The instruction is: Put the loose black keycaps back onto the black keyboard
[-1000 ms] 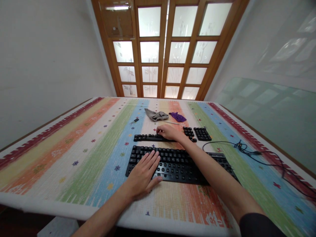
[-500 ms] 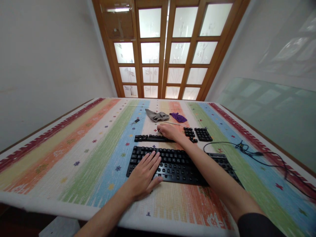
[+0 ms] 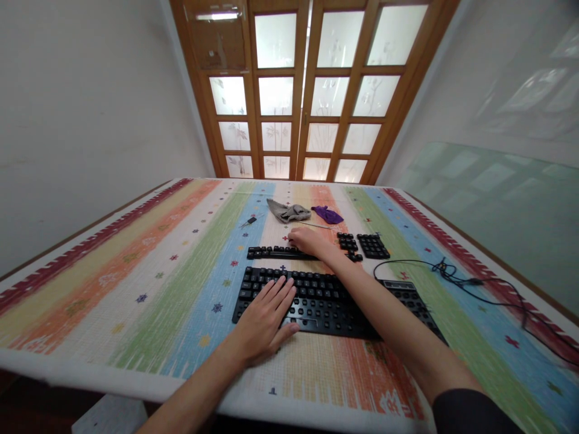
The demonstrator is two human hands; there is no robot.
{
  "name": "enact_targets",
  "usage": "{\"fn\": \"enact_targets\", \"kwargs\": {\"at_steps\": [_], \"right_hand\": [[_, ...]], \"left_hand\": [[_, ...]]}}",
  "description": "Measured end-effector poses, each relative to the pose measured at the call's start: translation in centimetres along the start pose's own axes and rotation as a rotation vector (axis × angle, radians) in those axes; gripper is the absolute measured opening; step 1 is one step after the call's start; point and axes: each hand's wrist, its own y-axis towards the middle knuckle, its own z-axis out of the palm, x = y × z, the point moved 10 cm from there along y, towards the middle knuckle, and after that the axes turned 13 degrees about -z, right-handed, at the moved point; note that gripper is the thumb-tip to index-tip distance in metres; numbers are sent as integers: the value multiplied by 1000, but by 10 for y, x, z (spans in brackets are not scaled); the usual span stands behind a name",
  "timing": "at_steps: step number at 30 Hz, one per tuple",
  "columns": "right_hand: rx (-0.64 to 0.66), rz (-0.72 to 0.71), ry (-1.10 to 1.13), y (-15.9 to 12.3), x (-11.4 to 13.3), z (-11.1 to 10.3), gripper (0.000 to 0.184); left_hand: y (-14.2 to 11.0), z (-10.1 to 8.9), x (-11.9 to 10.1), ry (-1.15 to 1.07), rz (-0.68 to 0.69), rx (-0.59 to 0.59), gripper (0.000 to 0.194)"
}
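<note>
A black keyboard (image 3: 325,310) lies on the striped cloth, with bare key stems over its lower and right-hand parts and keycaps along its upper left. Flat on its left side rests my left hand (image 3: 265,319), fingers spread over the keys. My right hand (image 3: 307,240) reaches across the keyboard to a row of loose black keycaps (image 3: 271,252) beyond it. Its fingers are curled together just above that row; whatever is between them is hidden. Two further groups of loose keycaps, a smaller block (image 3: 347,242) and a larger block (image 3: 373,246), lie right of this hand.
Farther back are a grey cloth (image 3: 289,212), a purple cloth (image 3: 328,214) and a thin rod (image 3: 315,225). A small black tool with wire prongs (image 3: 249,222) lies to the left. The keyboard's cable (image 3: 447,271) trails off to the right over the striped tablecloth (image 3: 181,289).
</note>
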Motion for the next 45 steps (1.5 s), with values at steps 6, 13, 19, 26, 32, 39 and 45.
{"fn": "enact_targets", "kwargs": {"at_steps": [6, 13, 19, 26, 32, 39, 45], "right_hand": [[-21, -7, 3, 2, -2, 2, 16], [-134, -8, 44, -5, -4, -10, 18], [-302, -62, 90, -29, 16, -28, 15], [-605, -258, 238, -84, 75, -56, 18], [-557, -280, 388, -107, 116, -57, 18], [-594, -287, 474, -117, 125, -67, 21], [-574, -239, 481, -120, 121, -60, 17]], "left_hand": [[-1, -2, 0, -21, 6, -30, 66], [0, -5, 0, -58, 12, -36, 61], [0, -20, 4, -146, -31, -159, 54], [0, -41, 18, -279, -117, -341, 51], [5, -50, 23, -414, -151, -361, 40], [16, -67, 21, -503, -77, -352, 19], [17, -60, 24, -538, -81, -363, 19]]}}
